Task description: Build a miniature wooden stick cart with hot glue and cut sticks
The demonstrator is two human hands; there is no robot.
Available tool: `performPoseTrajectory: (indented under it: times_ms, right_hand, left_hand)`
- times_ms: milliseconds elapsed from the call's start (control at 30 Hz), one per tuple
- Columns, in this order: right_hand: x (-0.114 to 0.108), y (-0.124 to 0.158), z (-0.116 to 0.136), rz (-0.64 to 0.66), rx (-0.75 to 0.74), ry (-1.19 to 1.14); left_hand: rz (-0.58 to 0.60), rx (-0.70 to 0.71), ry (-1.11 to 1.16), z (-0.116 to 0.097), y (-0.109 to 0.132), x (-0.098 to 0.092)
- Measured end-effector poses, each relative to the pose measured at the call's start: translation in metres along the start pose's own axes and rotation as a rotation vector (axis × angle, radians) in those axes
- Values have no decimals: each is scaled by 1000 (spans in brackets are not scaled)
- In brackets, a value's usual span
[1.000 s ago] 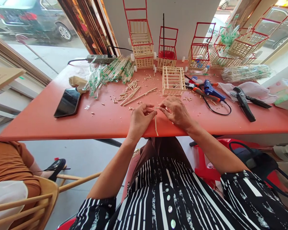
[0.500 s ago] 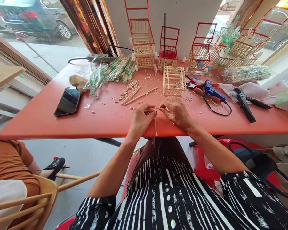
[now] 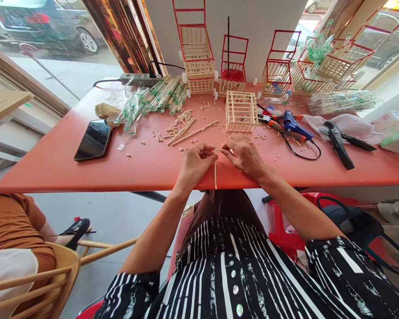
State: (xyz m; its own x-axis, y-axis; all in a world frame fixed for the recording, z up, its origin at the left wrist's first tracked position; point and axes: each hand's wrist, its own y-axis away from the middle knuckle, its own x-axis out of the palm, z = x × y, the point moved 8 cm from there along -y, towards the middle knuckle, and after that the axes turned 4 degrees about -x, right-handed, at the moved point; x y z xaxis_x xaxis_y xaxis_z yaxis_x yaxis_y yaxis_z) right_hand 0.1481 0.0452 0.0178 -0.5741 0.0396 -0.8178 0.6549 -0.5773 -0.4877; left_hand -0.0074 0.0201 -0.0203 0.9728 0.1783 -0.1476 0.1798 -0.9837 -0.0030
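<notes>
Near the table's front edge, my left hand (image 3: 197, 164) pinches a thin wooden stick (image 3: 215, 173) close to its top end. The stick runs down toward me past the table edge. My right hand (image 3: 244, 155) is closed on a short wooden piece (image 3: 219, 150) that meets the top of that stick at about a right angle. Whether the two are joined cannot be seen. Just beyond my right hand stands a small slatted cage (image 3: 241, 113) of pale sticks. Loose sticks (image 3: 194, 133) and cut bits lie beyond my left hand.
Pliers (image 3: 275, 125), a blue glue gun (image 3: 294, 126) and black-handled cutters (image 3: 339, 144) lie to the right. Red-trimmed stick carts (image 3: 197, 53) stand at the back. Wrapped stick bundles (image 3: 166, 95) and a phone (image 3: 93, 140) are on the left. A seated person (image 3: 13, 230) is at lower left.
Both hands keep the same hold and place. The lower end of the long stick has shifted very slightly left.
</notes>
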Motion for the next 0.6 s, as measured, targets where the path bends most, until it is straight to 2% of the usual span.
performPoseTrajectory:
  times_ms: [600]
  right_hand:
    - [3,1,-2,-2,-17,-16]
  left_hand:
    - [2,8,7,-1,1,0]
